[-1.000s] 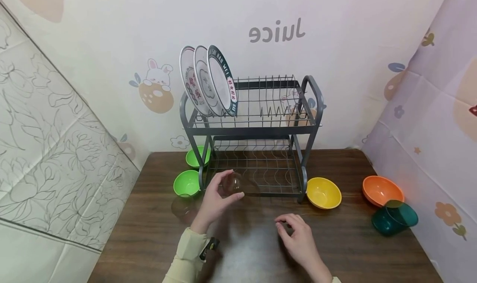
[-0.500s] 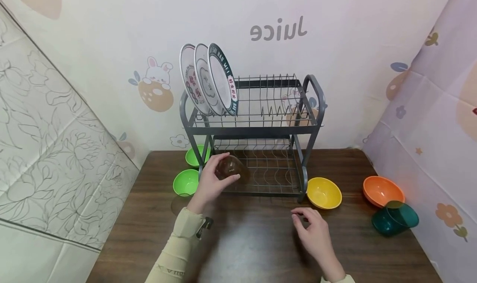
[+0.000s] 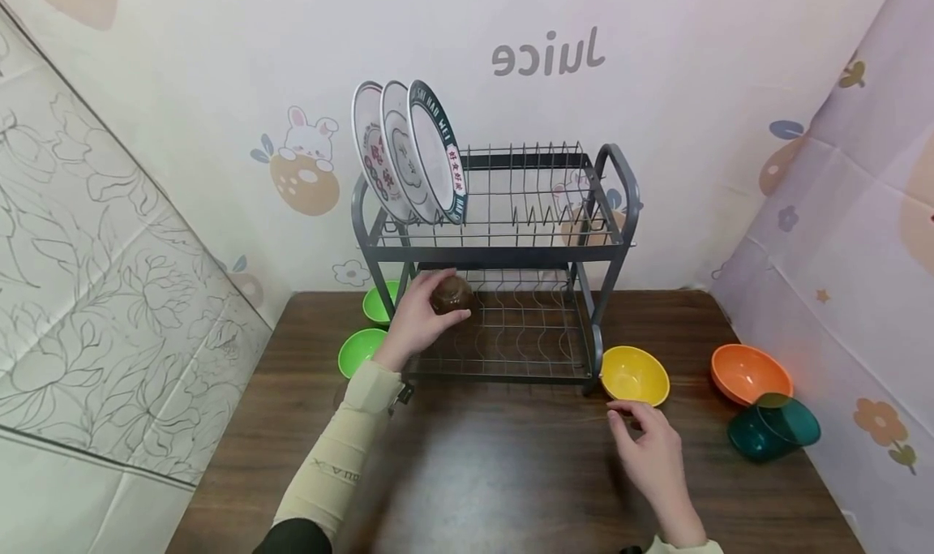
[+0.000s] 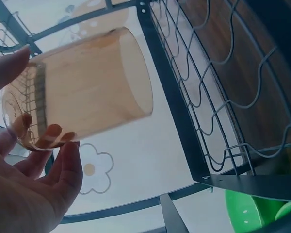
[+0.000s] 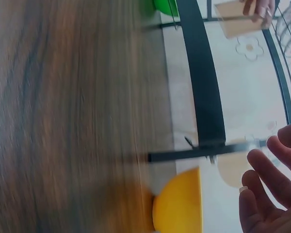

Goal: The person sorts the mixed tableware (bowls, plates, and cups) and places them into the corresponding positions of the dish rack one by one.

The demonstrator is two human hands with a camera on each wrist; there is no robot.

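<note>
Left of the dish rack (image 3: 496,255) we see green bowls (image 3: 361,351). Inside the rack's left end, our left hand (image 3: 416,320) grasps the amber tumbler (image 4: 94,85) near its base, between the tiers. From those fingers the tumbler's long axis runs down towards the rack's lower tier (image 3: 503,379), mouth lowest, apart from the wires. Our right hand (image 3: 649,450), farther from it, holds nothing, fingers loosely bent, before the rack's right front corner, near the yellow bowl (image 3: 635,373). Well right of the rack sit an orange bowl (image 3: 747,371) and a teal cup (image 3: 766,434).
</note>
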